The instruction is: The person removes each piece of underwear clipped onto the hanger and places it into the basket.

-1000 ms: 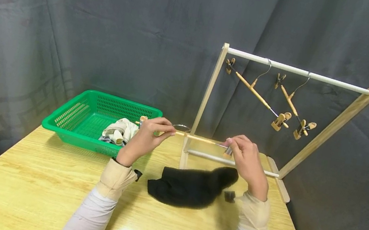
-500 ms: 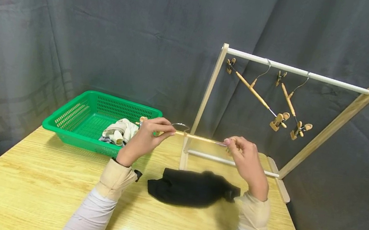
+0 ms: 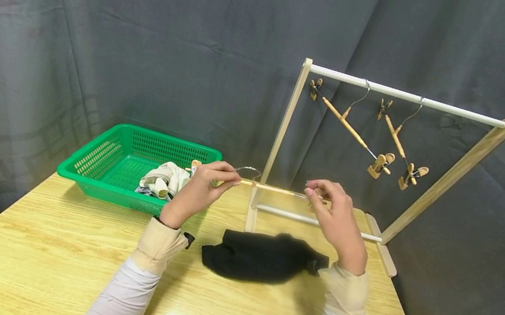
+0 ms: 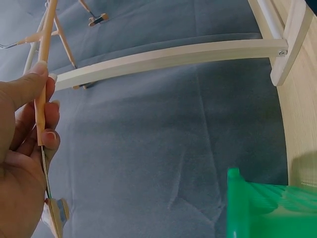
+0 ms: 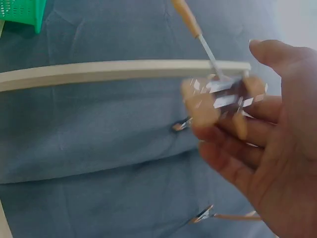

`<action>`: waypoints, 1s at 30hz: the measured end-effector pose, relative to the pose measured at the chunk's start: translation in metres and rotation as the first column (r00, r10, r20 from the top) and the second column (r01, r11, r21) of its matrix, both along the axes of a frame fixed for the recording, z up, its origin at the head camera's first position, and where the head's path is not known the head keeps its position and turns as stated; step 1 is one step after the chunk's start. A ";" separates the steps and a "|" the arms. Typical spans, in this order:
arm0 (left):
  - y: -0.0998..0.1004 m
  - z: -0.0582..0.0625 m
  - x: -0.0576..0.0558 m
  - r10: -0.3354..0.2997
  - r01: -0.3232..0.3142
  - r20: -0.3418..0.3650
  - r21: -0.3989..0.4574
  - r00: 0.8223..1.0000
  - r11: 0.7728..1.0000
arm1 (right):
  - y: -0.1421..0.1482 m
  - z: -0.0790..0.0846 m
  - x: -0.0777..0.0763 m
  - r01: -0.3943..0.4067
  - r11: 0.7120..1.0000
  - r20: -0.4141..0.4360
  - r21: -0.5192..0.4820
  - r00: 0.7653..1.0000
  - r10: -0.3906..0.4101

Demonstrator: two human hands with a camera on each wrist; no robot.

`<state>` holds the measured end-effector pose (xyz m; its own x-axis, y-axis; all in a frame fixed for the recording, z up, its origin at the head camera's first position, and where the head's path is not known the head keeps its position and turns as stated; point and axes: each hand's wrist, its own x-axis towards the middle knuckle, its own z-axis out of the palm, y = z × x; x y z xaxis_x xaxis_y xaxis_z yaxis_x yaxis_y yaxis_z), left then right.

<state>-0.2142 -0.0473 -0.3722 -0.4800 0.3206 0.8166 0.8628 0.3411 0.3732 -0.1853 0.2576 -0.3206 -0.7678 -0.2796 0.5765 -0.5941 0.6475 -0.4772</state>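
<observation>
My left hand pinches the wooden bar of a clip hanger between thumb and fingers, holding it level above the table. The hanger's metal hook stands up beside that hand. At the hanger's right end is a wooden clip, blurred in the right wrist view. The fingers of my right hand lie against this clip from behind, while the thumb stands apart from it. Another clip shows at the left end, beyond my left palm. Below the hanger, a black garment lies on the table.
A green basket with pale crumpled clothes stands at the left. Behind my right hand is a wooden rack with a white rail. Two clip hangers hang from it. Grey curtain surrounds the wooden table.
My right thumb and forefinger have spread apart at the right clip, and the clip has turned on its rod. The black garment's right end has settled flatter. My left hand stays put.
</observation>
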 end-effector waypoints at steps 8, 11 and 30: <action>0.007 -0.003 0.000 0.002 -0.002 -0.019 -0.023 1.000 1.000 | -0.031 0.004 0.011 -0.066 0.994 -0.263 0.086 0.961 0.087; 0.009 -0.005 0.001 -0.005 0.005 -0.010 -0.028 1.000 1.000 | -0.043 0.000 0.013 -0.092 0.987 -0.243 0.133 0.962 0.122; 0.025 -0.004 0.001 0.029 -0.031 -0.087 -0.021 0.996 0.999 | -0.047 -0.018 -0.004 -0.139 0.961 -0.136 0.237 0.975 0.175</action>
<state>-0.2131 -0.0219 -0.3767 -0.4169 0.3262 0.8484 0.8810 0.3745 0.2890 -0.1892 0.2106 -0.3388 -0.6108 -0.5253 0.5924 -0.7515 0.6202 -0.2250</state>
